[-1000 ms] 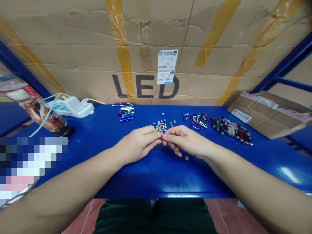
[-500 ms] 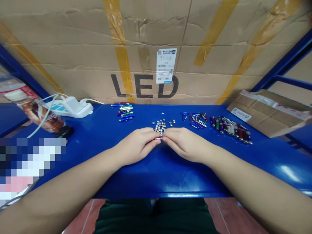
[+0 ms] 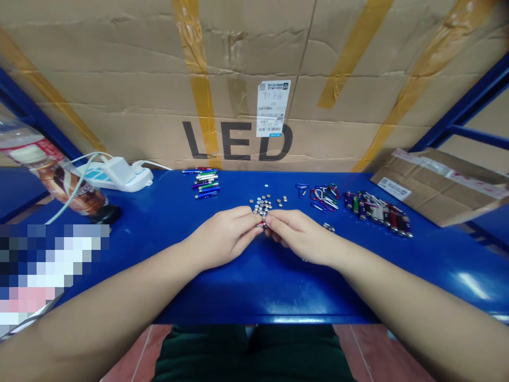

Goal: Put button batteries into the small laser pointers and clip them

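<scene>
My left hand (image 3: pixel 233 232) is closed around a small red flashlight (image 3: pixel 260 225); only a short stretch of its red body and silver end shows between the fingertips. My right hand (image 3: pixel 296 232) pinches at the silver end of it, thumb and forefinger together, the other fingers curled below. Just beyond the fingertips lies a loose cluster of button cells (image 3: pixel 262 203), with a few more set apart to its right. Small silver parts (image 3: pixel 328 227) lie to the right of my right hand, partly hidden by it.
Slim coloured metal tubes (image 3: pixel 207 183) lie at the back left of the blue table (image 3: pixel 238 297). Carabiners (image 3: pixel 324 196) and a row of small flashlights (image 3: pixel 377 212) are on the right, before a cardboard box (image 3: pixel 441 183). Left stand a power strip (image 3: pixel 119 178) and a bottle (image 3: pixel 67 185).
My right hand has turned slightly at the flashlight's end; its thumb sits higher and the curled fingers show below. Small silver parts beside it have come into view.
</scene>
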Demonstrator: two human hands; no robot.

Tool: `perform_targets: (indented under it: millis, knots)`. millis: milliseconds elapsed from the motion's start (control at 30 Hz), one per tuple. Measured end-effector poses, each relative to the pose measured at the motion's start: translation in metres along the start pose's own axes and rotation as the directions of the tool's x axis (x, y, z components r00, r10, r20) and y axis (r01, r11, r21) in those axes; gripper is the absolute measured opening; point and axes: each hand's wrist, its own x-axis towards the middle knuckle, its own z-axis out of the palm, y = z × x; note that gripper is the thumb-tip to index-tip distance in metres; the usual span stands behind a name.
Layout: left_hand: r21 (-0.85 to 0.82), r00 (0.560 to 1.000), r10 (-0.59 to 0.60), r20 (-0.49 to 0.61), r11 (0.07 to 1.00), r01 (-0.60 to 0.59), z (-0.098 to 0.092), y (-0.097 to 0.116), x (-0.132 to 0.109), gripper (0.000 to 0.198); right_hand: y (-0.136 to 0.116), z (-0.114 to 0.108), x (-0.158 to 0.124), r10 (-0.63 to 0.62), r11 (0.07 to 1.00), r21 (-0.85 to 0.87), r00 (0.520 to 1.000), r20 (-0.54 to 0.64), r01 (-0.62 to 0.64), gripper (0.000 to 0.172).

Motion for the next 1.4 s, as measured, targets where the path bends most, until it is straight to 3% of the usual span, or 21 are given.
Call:
perform_targets:
  millis: [33,100,200,267,367,467,567,633,667,733,767,833,900,967,1067,1233,1300,1400]
  knots:
    - [-0.05,0.999,-0.039,0.012,0.998,0.039,0.0,0.0,0.001,0.023,0.0,-0.002,-0.001,-0.129,0.976,-0.185,0.991,-0.04,0.119,0.031]
    - [-0.14,0.995,-0.099,0.035,0.985,0.103,-0.001,0.001,0.002,0.023,0.0,-0.007,-0.004,-0.316,0.855,-0.435,0.949,-0.005,0.283,0.023]
    - [-0.212,0.992,-0.12,0.043,0.969,0.126,-0.002,0.002,0.003,0.024,0.001,-0.011,-0.006,-0.421,0.745,-0.54,0.904,0.074,0.391,0.022]
    - [-0.199,0.995,-0.09,0.036,0.975,0.096,-0.003,0.001,0.002,0.025,0.002,-0.011,-0.006,-0.435,0.747,-0.533,0.898,0.061,0.398,0.026]
    - [-0.122,0.999,-0.021,0.026,0.992,0.024,-0.003,0.001,0.0,0.024,0.003,-0.006,-0.004,-0.338,0.88,-0.35,0.941,0.011,0.32,0.033]
    - [-0.024,0.999,0.041,0.016,0.999,-0.04,-0.003,-0.001,-0.002,0.026,0.003,-0.001,-0.001,-0.072,0.995,0.064,0.997,0.017,0.07,0.034]
    - [0.075,0.995,0.104,-0.013,0.992,-0.103,-0.002,-0.002,-0.003,0.028,0.002,0.001,0.001,0.161,0.858,0.461,0.972,0.173,-0.224,0.033]
    - [0.119,0.99,0.136,-0.034,0.984,-0.131,-0.001,-0.003,-0.003,0.029,0.001,0.001,0.001,0.223,0.762,0.552,0.937,0.267,-0.339,0.034]
    - [0.124,0.99,0.139,-0.035,0.983,-0.133,0.0,-0.003,-0.002,0.029,0.0,0.001,0.001,0.238,0.757,0.544,0.929,0.285,-0.361,0.034]
    - [0.094,0.995,0.098,-0.013,0.991,-0.096,0.001,-0.003,-0.002,0.028,0.0,0.0,0.001,0.218,0.857,0.424,0.953,0.212,-0.291,0.033]
    - [0.063,0.998,0.06,0.005,0.996,-0.06,0.001,-0.003,-0.001,0.027,0.001,-0.001,0.0,0.158,0.938,0.291,0.979,0.129,-0.189,0.032]
    - [-0.01,0.999,-0.021,0.044,1.0,0.021,0.001,-0.003,-0.001,0.026,0.002,-0.003,-0.002,-0.079,0.992,-0.094,0.997,-0.002,0.078,0.03]
    - [-0.079,0.994,-0.083,0.067,0.993,0.088,0.0,-0.003,0.0,0.025,0.003,-0.005,-0.004,-0.305,0.864,-0.417,0.952,0.016,0.283,0.025]
    - [-0.139,0.991,-0.105,0.081,0.984,0.115,-0.002,-0.002,0.0,0.026,0.005,-0.008,-0.005,-0.416,0.734,-0.555,0.905,0.086,0.391,0.023]
    - [-0.177,0.99,-0.096,0.101,0.978,0.113,-0.004,-0.001,0.0,0.028,0.006,-0.01,-0.006,-0.486,0.64,-0.62,0.864,0.132,0.454,0.026]
    - [-0.226,0.984,-0.083,0.16,0.967,0.119,-0.005,0.003,0.001,0.03,0.004,-0.01,-0.008,-0.512,0.563,-0.663,0.838,0.189,0.494,0.026]
    - [-0.222,0.984,-0.078,0.161,0.968,0.113,-0.005,0.003,0.0,0.031,0.003,-0.009,-0.009,-0.51,0.594,-0.64,0.844,0.169,0.487,0.027]
    - [-0.16,0.988,-0.066,0.141,0.983,0.088,-0.005,0.002,-0.001,0.033,0.001,-0.007,-0.008,-0.472,0.724,-0.512,0.873,0.122,0.463,0.032]
